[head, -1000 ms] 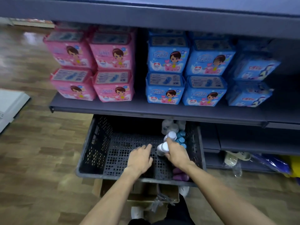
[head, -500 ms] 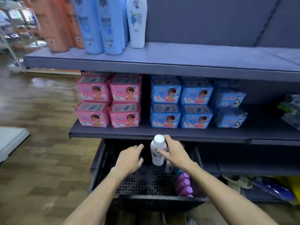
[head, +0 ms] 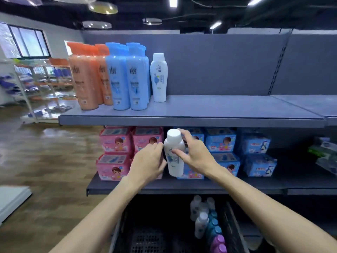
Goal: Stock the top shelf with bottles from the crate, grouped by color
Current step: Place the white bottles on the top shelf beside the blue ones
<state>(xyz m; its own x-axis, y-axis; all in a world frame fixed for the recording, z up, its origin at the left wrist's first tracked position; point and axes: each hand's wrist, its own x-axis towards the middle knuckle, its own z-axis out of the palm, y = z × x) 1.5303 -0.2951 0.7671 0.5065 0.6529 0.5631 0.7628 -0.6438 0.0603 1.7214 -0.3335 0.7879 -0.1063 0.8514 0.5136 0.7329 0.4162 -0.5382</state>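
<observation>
Below top shelf (head: 191, 121), white bottle (head: 174, 152) upright, cap up.

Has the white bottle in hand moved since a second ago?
Yes. The white bottle, gripped by the right hand, has risen out of the crate to the middle shelf level.

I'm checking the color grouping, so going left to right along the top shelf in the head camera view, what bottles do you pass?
Orange bottles → blue bottles → a single white bottle, then bare top shelf out to the right.
</observation>
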